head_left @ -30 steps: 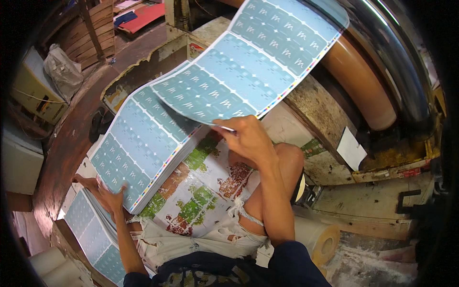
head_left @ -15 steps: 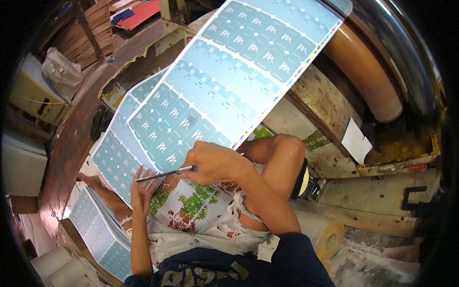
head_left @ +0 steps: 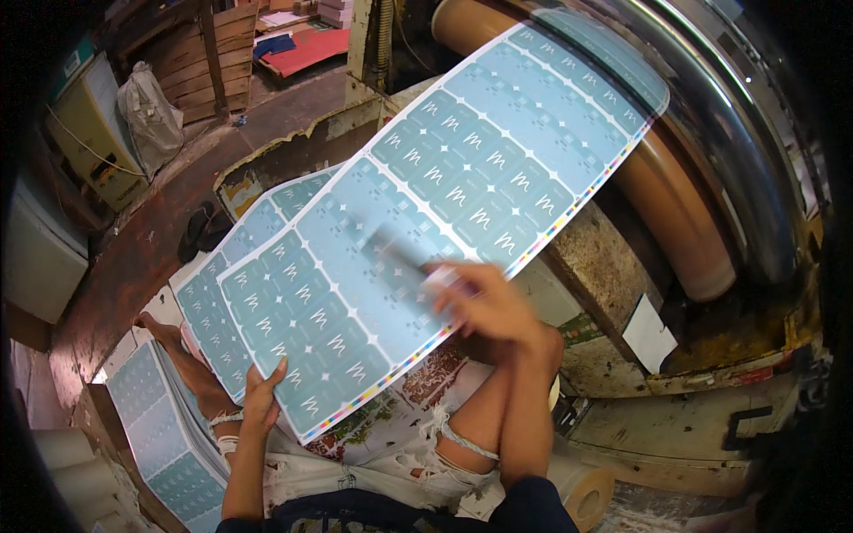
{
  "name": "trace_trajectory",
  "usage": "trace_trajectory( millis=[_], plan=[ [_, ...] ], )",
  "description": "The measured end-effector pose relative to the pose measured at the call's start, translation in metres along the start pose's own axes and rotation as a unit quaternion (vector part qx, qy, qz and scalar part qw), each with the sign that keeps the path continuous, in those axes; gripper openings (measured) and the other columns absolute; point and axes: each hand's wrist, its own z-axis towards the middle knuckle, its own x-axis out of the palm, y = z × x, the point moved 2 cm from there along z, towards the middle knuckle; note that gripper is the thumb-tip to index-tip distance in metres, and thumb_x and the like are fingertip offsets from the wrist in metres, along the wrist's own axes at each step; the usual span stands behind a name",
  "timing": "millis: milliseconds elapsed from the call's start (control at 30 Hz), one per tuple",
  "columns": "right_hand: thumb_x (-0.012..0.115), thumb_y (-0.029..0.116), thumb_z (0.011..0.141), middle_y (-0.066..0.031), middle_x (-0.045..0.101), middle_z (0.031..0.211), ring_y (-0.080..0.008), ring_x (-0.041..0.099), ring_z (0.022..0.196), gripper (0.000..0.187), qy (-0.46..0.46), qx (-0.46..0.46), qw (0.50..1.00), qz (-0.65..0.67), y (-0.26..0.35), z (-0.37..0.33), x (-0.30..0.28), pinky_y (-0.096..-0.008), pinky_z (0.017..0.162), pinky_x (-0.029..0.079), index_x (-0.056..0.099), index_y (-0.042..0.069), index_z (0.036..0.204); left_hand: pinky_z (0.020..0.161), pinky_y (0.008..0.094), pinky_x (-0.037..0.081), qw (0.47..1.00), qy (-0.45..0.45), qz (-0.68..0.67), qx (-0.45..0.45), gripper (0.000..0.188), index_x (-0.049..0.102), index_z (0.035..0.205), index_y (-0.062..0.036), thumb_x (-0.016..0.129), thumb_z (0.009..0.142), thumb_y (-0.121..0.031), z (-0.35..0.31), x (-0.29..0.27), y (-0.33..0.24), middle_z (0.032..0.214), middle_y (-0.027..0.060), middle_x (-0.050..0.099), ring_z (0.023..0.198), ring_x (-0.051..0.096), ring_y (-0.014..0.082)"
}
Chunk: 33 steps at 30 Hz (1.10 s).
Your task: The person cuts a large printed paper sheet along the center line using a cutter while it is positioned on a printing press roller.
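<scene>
A long printed sheet (head_left: 342,222) in blue and teal, with repeated label shapes and a coloured strip along one edge, slopes down from the rollers toward my lap. My left hand (head_left: 262,397) grips its lower edge, thumb on top. Over the sheet's right side is my right hand (head_left: 487,302), closed around a thin, dark, blade-like tool (head_left: 402,252); motion smears the tool, and I cannot tell whether it touches the sheet. Part of another printed sheet (head_left: 203,300) shows under the first, on the left.
A shiny metal roller (head_left: 755,151) and an orange-brown roller (head_left: 684,209) stand at upper right. A stack of printed sheets (head_left: 160,417) lies at lower left. A white paper piece (head_left: 649,334) hangs on the machine frame. Below it is a clear-wrapped roll (head_left: 586,497).
My right hand has swung up and right over the sheet with the tool. My left hand has moved lower and now holds the sheet's edge. The sheet extends farther down from the rollers.
</scene>
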Motion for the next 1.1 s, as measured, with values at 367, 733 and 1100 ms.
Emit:
trace_trajectory(
  millis=[367, 733, 1100],
  plan=[
    [0.057, 0.026, 0.099, -0.0088, 0.070, 0.084, -0.0082, 0.057, 0.056, 0.030, -0.514, -0.057, 0.856, -0.004, -0.046, -0.007, -0.329, -0.0220, 0.047, 0.046, 0.064, 0.000, 0.112, 0.080, 0.0287, 0.054, 0.997, 0.007, 0.035, 0.064, 0.048, 0.045, 0.132, 0.0028, 0.066, 0.091, -0.010, -0.019, -0.008, -0.007, 0.115, 0.0100, 0.062, 0.095, 0.064, 0.0157],
    [0.067, 0.020, 0.091, -0.0028, 0.062, 0.073, -0.0111, 0.054, 0.054, 0.022, -0.538, -0.064, 0.811, -0.220, -0.090, -0.008, -0.347, -0.0263, 0.051, 0.044, 0.068, 0.000, 0.101, 0.087, 0.0319, 0.053, 0.998, -0.025, 0.021, 0.050, 0.049, 0.045, 0.133, 0.0026, 0.066, 0.090, -0.009, -0.030, -0.011, 0.005, 0.117, 0.0108, 0.062, 0.099, 0.063, 0.0177],
    [0.068, -0.004, 0.078, -0.0163, 0.071, 0.106, -0.0222, 0.070, 0.094, 0.030, -0.285, -0.215, 0.766, -0.534, -0.026, 0.004, -0.389, -0.0334, 0.077, 0.055, 0.073, 0.007, 0.106, 0.087, 0.0327, 0.052, 0.975, -0.180, 0.004, 0.129, 0.049, 0.045, 0.139, -0.0034, 0.060, 0.093, -0.005, -0.053, -0.056, 0.058, 0.122, 0.0079, 0.060, 0.106, 0.060, 0.0172]
  ],
)
